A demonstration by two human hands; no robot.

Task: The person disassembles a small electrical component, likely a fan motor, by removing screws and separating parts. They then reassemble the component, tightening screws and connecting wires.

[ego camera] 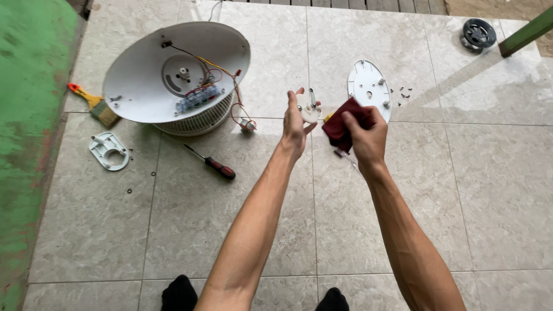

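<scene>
- Left hand (295, 124) raised above the floor, palm turned toward the wearer, grip closed around a small round white part (309, 108) with a short metal stem; held up at viewing height, seemingly so its face can be got at.
- Right hand (364, 135) just beside it, grip bunched on a dark red cloth (341, 128); the cloth nearly touches the white part, apparently for wiping.
- Below the hands, a white oval cover plate (368, 86) lies flat on the tiled floor (461, 190), with loose dark screws (405, 92) scattered just beside it, kept together near the plate.
- Toward the far left of the floor: an upturned white fan base (173, 69) resting on a grille, wiring and switch block exposed.
- Near it, a paintbrush (99, 106), a white bracket piece (108, 151), and a red-handled screwdriver (213, 164).
- Far right corner: a dark round spool-like part (478, 33), well apart.
- Surface is glossy grey-beige tile; green painted floor (23, 144) along the left edge. Outdoor or porch light.
</scene>
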